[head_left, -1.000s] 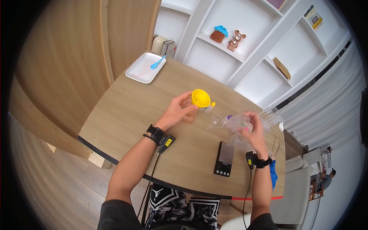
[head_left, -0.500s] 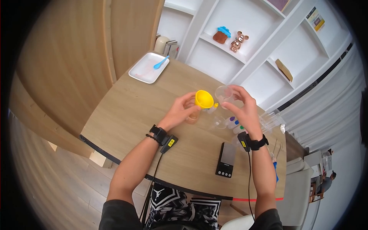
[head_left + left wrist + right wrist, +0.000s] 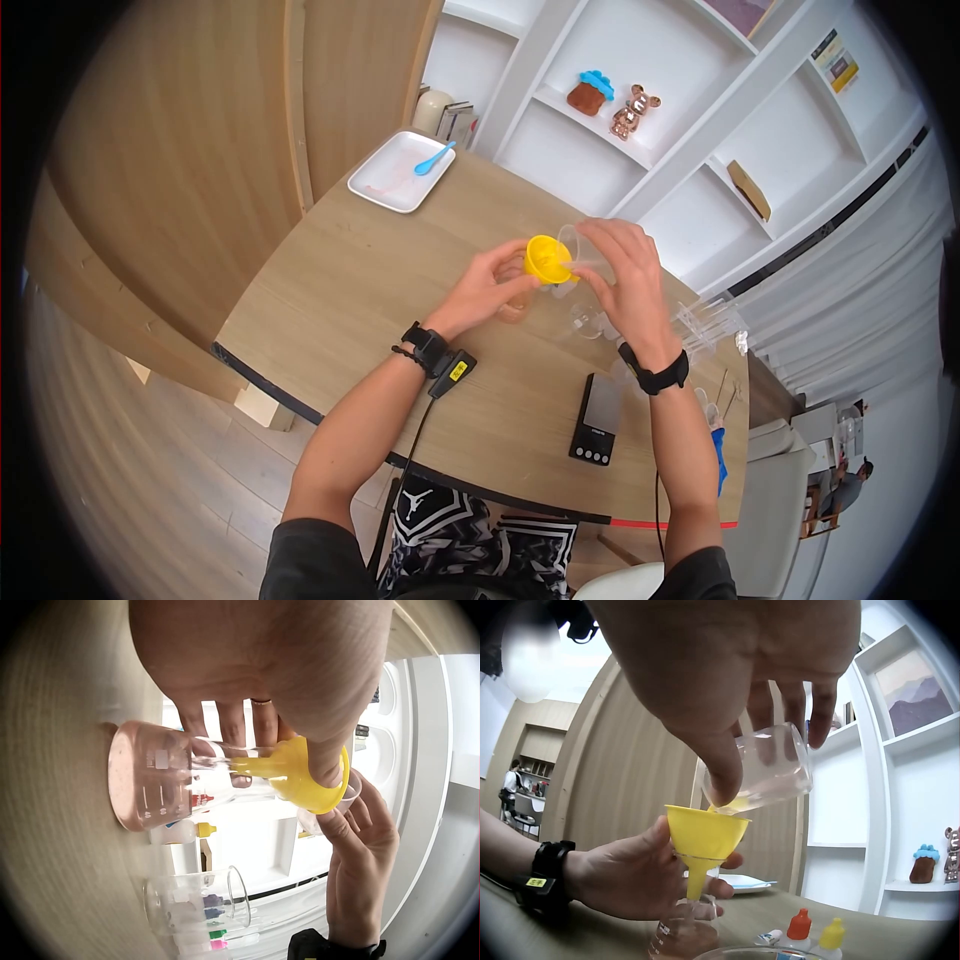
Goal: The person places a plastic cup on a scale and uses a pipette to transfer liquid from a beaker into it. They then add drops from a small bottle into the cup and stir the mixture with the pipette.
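A conical flask with pinkish liquid in its lower part stands on the table, a yellow funnel upright in its neck. My left hand grips them from the left: its thumb presses the funnel's side while the fingers lie behind the flask's neck. In my right hand is a clear cup, pinched between thumb and fingers. The cup is tipped left, its mouth over the funnel's rim. Clear liquid shows in the cup in the right wrist view.
Red-capped and yellow-capped dropper bottles stand beside the flask, near a clear beaker. A black digital scale lies nearer me. White tray with blue spoon is at the far left; a clear rack stands right.
My right hand has brought the clear cup from the table's right side up and left to the funnel, then tipped it over the rim. My left hand keeps its grip.
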`<action>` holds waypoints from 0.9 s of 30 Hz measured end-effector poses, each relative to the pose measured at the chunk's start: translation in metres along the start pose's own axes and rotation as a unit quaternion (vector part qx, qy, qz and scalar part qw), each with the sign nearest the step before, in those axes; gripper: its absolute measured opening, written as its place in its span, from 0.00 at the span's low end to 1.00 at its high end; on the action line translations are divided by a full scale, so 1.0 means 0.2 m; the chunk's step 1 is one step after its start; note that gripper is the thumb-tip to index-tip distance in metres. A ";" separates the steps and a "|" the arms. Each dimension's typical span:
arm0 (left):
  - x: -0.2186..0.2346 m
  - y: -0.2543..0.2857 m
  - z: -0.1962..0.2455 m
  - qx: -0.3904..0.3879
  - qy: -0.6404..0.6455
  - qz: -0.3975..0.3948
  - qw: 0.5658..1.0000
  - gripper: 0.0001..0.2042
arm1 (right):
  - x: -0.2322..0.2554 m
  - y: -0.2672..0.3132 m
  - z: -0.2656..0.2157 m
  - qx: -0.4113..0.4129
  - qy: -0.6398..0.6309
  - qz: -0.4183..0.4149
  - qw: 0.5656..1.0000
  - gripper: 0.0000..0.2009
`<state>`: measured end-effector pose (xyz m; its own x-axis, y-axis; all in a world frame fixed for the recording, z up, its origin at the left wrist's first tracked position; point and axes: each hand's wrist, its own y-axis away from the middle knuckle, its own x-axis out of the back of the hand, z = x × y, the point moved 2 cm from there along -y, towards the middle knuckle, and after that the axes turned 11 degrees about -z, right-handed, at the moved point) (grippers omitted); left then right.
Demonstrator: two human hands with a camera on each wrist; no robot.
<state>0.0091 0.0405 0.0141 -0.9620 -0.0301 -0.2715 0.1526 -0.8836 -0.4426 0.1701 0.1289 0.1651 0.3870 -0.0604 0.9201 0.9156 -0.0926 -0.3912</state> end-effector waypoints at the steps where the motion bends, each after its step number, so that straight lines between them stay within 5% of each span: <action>1: 0.00 0.00 0.00 -0.005 -0.002 -0.001 1.000 0.29 | 0.00 0.00 -0.01 0.009 0.012 0.006 1.000 0.25; 16: 0.01 0.00 0.01 0.017 -0.003 -0.034 0.999 0.31 | 0.00 -0.01 -0.05 0.089 0.130 0.005 0.987 0.26; 22: 0.01 0.00 0.02 0.017 -0.003 -0.033 0.999 0.31 | 0.04 0.10 0.10 -0.072 -0.084 0.000 0.994 0.30; 25: 0.01 0.00 0.03 0.040 -0.017 -0.026 0.999 0.31 | 0.19 0.23 0.14 -0.168 -0.283 0.046 0.943 0.31; 27: 0.01 0.00 0.04 0.042 -0.020 -0.025 0.999 0.31 | 0.23 0.35 0.19 -0.185 -0.274 0.027 0.943 0.31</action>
<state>0.0061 0.0358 0.0205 -0.9765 -0.0011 -0.2156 0.0852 -0.9207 -0.3809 0.2555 0.1581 0.1803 0.5233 0.4392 0.7303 0.8313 -0.4516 -0.3241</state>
